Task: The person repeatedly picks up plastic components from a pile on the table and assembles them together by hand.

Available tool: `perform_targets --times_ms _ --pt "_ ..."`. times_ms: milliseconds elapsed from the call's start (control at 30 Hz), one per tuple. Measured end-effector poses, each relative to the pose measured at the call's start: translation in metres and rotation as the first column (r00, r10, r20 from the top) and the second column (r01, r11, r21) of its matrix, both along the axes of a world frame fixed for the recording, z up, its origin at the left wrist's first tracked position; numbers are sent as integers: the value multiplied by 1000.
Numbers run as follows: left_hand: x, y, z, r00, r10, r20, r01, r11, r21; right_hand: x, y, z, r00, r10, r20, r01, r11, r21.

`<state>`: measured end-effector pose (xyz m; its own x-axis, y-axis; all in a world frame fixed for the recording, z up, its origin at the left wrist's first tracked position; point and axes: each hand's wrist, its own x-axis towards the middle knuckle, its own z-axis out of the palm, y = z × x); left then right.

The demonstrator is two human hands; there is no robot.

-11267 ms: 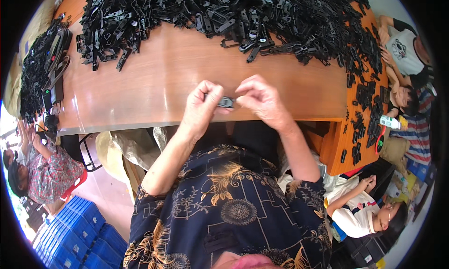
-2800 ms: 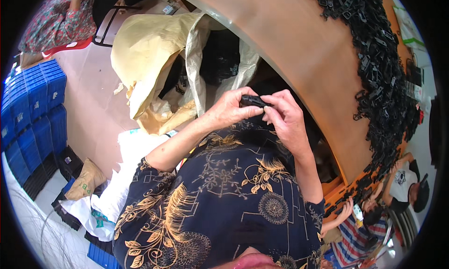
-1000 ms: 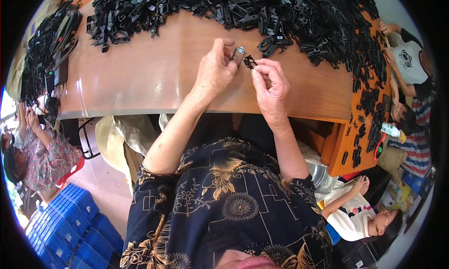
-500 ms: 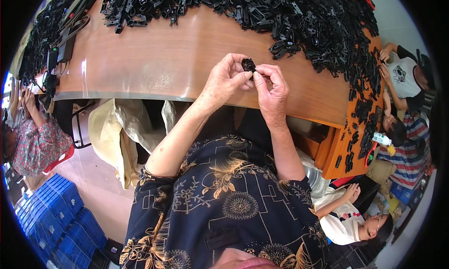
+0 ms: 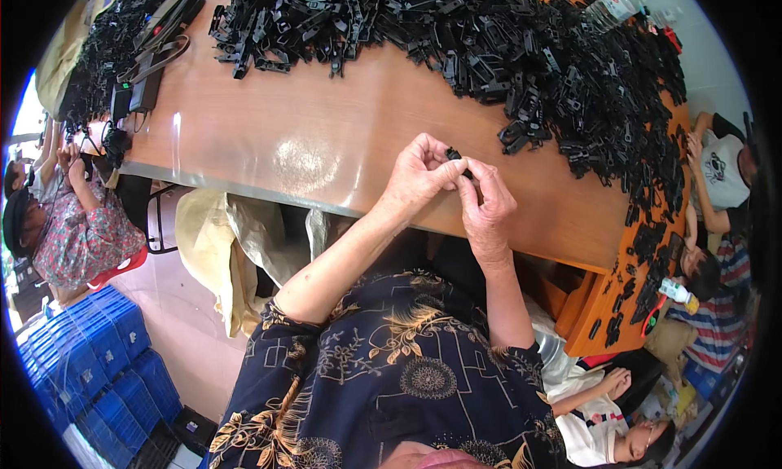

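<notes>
A small black plastic part [image 5: 453,154] is pinched between my hands above the near part of the brown table [image 5: 285,118]. My left hand [image 5: 419,180] grips it with thumb and fingertips, the knuckles on its far side. My right hand [image 5: 489,208] closes thumb and forefinger on its lower right end. Fingers hide most of the piece, so its exact kind is unclear. Beyond my hands lies a wide heap of black plastic clip-like parts [image 5: 481,53], stretching along the far side and round to the right.
At the far left are another black pile [image 5: 102,74] and a black strapped object [image 5: 169,21]. A clear bottle [image 5: 615,6] lies on the heap. Beige sacks [image 5: 213,249] hang under the table edge, and blue crates [image 5: 98,347] are stacked lower left. Other people sit on both sides.
The whole view has shifted, so table and hands appear lower and further right. The black part has been turned and shows less of itself between my fingers.
</notes>
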<state>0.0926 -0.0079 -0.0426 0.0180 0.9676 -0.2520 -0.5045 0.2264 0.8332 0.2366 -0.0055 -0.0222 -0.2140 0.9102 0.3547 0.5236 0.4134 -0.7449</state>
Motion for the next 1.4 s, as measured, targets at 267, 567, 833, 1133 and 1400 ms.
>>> perform_targets --times_ms 267,567,833,1133,1400 --pt "-61 87 9 83 461 -884 87 880 467 8 11 -16 988 -68 -138 41 981 -190" --pt "-59 130 18 -175 350 -920 291 911 291 7 13 -12 992 -35 -122 7 975 -220" --pt "-51 119 17 -273 381 -883 394 882 259 4 13 -19 992 -38 -121 16 984 -177" --pt "-105 62 6 720 -73 -690 60 997 -43 3 17 -6 826 -120 -551 -220 831 -510" --pt "-70 -6 19 981 -195 15 191 974 118 -10 15 10 392 -297 -871 -709 506 -491"
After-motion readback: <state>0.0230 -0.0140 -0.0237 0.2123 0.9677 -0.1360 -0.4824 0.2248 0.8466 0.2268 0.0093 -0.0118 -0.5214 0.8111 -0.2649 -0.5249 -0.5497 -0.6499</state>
